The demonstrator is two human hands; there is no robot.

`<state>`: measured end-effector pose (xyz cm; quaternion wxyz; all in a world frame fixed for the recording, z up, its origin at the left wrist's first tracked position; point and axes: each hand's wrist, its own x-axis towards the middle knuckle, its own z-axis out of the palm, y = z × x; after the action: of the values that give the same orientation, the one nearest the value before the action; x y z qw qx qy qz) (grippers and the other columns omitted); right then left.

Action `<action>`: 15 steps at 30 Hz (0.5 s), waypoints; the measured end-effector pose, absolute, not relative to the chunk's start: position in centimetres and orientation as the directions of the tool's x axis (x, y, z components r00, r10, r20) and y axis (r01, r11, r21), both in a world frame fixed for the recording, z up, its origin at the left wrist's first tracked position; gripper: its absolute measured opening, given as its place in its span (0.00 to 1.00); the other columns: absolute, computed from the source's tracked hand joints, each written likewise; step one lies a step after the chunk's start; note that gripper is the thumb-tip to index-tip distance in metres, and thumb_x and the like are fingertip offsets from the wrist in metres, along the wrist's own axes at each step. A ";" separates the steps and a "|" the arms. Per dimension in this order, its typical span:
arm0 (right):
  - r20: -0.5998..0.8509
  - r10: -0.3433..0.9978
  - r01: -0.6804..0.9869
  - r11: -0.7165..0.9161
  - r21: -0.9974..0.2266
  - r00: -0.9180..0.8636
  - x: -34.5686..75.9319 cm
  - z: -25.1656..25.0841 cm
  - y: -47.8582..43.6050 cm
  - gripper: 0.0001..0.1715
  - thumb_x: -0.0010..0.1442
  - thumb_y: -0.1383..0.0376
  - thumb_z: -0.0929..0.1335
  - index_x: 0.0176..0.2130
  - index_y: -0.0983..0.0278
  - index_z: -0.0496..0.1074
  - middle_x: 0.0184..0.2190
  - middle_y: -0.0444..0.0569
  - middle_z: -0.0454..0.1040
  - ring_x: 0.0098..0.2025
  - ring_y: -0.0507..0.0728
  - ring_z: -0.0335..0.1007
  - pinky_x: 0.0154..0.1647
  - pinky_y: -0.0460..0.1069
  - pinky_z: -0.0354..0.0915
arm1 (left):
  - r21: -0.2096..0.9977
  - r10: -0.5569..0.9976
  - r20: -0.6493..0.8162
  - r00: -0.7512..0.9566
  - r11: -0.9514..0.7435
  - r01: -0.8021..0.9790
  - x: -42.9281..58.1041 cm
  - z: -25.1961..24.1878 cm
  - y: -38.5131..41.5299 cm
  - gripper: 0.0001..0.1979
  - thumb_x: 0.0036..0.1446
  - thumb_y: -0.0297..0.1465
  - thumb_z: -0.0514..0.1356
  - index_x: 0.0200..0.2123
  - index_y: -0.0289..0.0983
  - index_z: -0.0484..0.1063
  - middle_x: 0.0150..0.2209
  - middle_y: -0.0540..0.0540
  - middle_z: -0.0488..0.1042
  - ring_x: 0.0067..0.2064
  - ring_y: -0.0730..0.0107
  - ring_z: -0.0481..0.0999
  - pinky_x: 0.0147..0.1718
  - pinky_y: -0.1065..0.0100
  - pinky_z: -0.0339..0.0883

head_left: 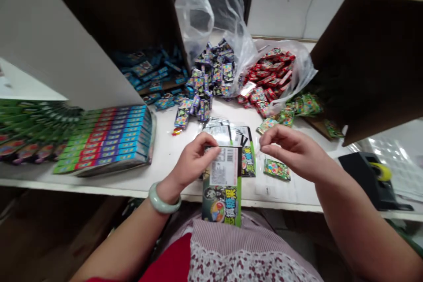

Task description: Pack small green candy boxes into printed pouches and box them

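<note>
Where left grip (192,161) pinches, packet (223,194) hangs below.

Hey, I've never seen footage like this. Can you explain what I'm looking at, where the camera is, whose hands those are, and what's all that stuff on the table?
This is one picture from a camera worn on a person's head, looking forward and down. The two bare arms coming up from the bottom are that person's own, and no machine is involved. The left hand, with a pale bracelet on its wrist, holds a printed card with a barcode label. The right hand hovers beside it with its fingertips pinched; I cannot tell whether it holds anything. On the white table lie a stack of flat colourful boxes, blue packets, purple packets, red packets, green packets and a black tape dispenser.
</note>
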<state>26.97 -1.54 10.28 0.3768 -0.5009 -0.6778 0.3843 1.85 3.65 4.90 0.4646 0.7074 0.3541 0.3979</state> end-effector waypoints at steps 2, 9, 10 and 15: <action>0.098 0.934 0.391 0.237 -0.889 -0.344 24.0 12.0 0.1 0.06 0.60 0.63 0.67 0.32 0.61 0.70 0.28 0.44 0.72 0.31 0.52 0.67 0.32 0.48 0.65 | 0.940 0.864 0.228 0.449 -0.316 0.131 1.7 5.3 3.4 0.03 0.58 0.30 0.59 0.33 0.37 0.68 0.32 0.49 0.69 0.36 0.70 0.69 0.35 0.68 0.64; -0.033 0.886 0.430 0.192 -0.882 -0.463 21.0 11.2 3.8 0.06 0.57 0.62 0.68 0.30 0.61 0.70 0.23 0.42 0.71 0.24 0.50 0.64 0.23 0.45 0.61 | 0.955 0.872 0.226 0.434 -0.285 0.075 1.0 5.5 3.1 0.02 0.58 0.30 0.58 0.33 0.37 0.67 0.32 0.49 0.67 0.35 0.70 0.68 0.35 0.67 0.62; -0.048 0.881 0.426 0.180 -0.887 -0.471 21.0 11.0 4.0 0.06 0.57 0.62 0.69 0.30 0.61 0.70 0.23 0.42 0.71 0.24 0.50 0.64 0.23 0.45 0.61 | 0.956 0.872 0.228 0.433 -0.285 0.072 0.9 5.5 3.2 0.02 0.58 0.30 0.58 0.33 0.37 0.67 0.32 0.49 0.67 0.35 0.70 0.67 0.35 0.66 0.62; -0.081 0.871 0.452 0.171 -0.875 -0.485 20.5 10.9 4.4 0.06 0.56 0.63 0.69 0.29 0.61 0.70 0.21 0.41 0.69 0.23 0.49 0.62 0.22 0.45 0.59 | 0.960 0.869 0.233 0.436 -0.276 0.038 0.9 5.5 3.2 0.04 0.60 0.31 0.56 0.33 0.37 0.67 0.31 0.49 0.67 0.34 0.71 0.66 0.33 0.67 0.61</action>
<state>20.47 4.40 10.86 0.2284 -0.4530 -0.7302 0.4576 0.88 3.18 5.47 0.5015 0.6829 0.3322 0.4145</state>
